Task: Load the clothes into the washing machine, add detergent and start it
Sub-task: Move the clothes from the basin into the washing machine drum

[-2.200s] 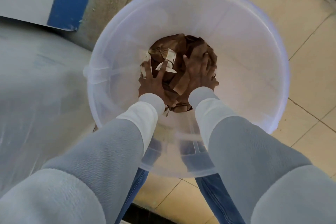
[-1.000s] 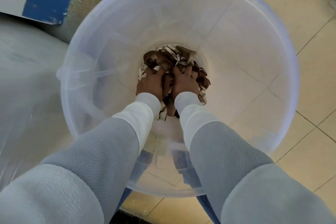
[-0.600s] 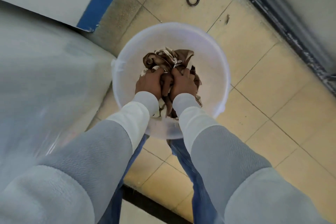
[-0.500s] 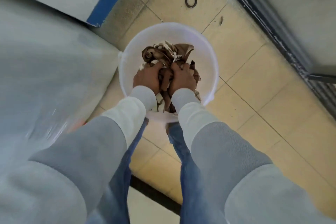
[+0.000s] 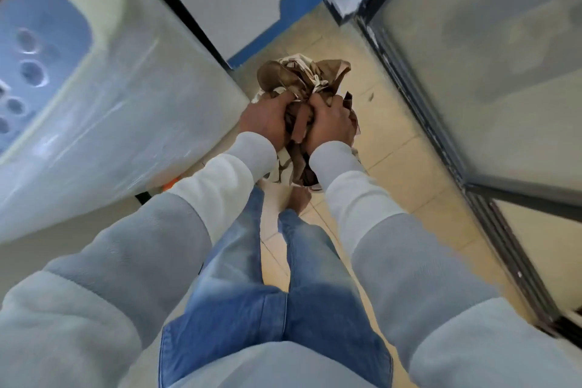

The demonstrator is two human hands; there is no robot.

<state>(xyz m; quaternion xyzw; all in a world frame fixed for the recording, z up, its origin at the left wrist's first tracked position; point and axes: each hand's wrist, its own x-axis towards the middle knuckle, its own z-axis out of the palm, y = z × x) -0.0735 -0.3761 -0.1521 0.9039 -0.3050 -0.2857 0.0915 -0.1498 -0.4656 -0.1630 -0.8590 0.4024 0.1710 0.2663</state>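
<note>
A bundle of brown and cream clothes [image 5: 300,77] hangs in the air in front of me, above the tiled floor. My left hand [image 5: 267,118] grips its left side and my right hand [image 5: 330,121] grips its right side, fingers curled into the cloth. More of the fabric hangs down between my wrists. The washing machine [image 5: 119,98], wrapped in clear plastic film, stands to my left, with its blue control panel [image 5: 34,50] and round buttons at the far left. The image is blurred by motion.
A dark-framed frosted glass door [image 5: 491,79] runs along the right. A white wall with a blue base strip [image 5: 283,22] lies ahead. Beige floor tiles [image 5: 406,167] stretch between machine and door. My jeans-clad legs [image 5: 261,287] fill the lower middle.
I have lifted the clothes out of the translucent bucket with both hands and stood up. The bucket has left the view, and the washing machine's panel has come into sight.
</note>
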